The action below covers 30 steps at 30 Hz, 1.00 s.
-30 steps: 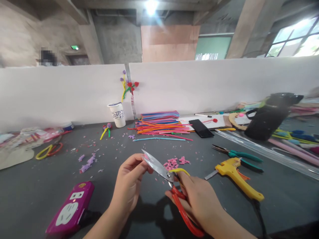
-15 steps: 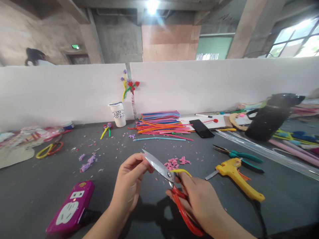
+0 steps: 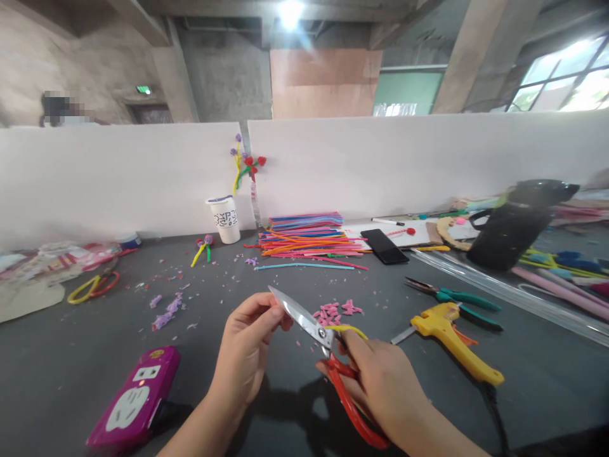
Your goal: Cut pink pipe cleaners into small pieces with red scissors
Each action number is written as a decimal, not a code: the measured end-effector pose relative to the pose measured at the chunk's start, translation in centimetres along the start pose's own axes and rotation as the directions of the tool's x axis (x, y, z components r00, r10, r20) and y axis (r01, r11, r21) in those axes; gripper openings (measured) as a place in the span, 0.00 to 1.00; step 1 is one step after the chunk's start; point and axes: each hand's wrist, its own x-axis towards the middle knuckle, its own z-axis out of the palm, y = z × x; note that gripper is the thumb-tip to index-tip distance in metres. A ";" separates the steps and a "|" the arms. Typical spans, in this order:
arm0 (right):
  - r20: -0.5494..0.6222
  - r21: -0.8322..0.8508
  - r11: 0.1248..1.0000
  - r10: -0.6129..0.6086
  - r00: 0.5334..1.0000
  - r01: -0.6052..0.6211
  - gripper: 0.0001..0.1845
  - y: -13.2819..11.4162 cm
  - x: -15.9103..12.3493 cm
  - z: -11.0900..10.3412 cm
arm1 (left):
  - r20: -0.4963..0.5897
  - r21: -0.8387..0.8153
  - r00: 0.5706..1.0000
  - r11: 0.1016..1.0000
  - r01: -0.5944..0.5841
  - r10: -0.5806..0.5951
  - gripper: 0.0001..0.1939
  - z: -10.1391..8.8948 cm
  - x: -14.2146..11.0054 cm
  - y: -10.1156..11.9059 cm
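Observation:
My right hand (image 3: 385, 381) is wrapped round the handles of a pair of scissors (image 3: 304, 317), one handle red and the other yellow. Their silver blades point up and left to the fingertips of my left hand (image 3: 250, 339). Thumb and fingers of that hand are pinched together beside the blades; whatever they hold is too small or hidden to make out. Just beyond the scissors lies a heap of short pink fuzzy pieces (image 3: 328, 312) on the dark table.
Pipe cleaners (image 3: 309, 241) lie piled at the back beside a phone (image 3: 384, 246) and a white cup (image 3: 225, 219). At right are a yellow glue gun (image 3: 451, 336), green-handled pliers (image 3: 457, 299) and a black jug (image 3: 516, 225). A purple power strip (image 3: 137, 400) sits front left, near purple scraps (image 3: 167, 311).
Both hands and the scissors keep nearly the same pose. The scissor tips have shifted very slightly left.

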 end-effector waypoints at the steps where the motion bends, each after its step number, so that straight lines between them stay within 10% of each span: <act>1: 0.016 0.035 0.999 0.017 1.000 -0.018 0.15 0.0 0.0 -0.1 | -0.002 0.000 1.000 1.000 -0.003 0.003 0.01 0.0 0.0 0.0; 6: 0.224 0.374 0.885 0.203 0.953 -0.277 0.16 -0.3 0.5 -0.6 | 0.038 0.070 0.999 0.997 0.021 -0.024 0.00 0.0 0.0 0.1; 15: 0.415 0.750 0.398 0.339 0.844 -0.528 0.10 -1.2 2.5 -1.0 | 0.230 0.549 0.958 0.836 0.017 -0.171 0.01 0.6 -0.3 -1.2; 30: 0.356 0.689 0.552 0.307 0.883 -0.470 0.03 -0.7 1.7 0.5 | 0.418 0.690 0.891 0.699 -0.185 -0.177 0.08 0.9 -0.7 -1.4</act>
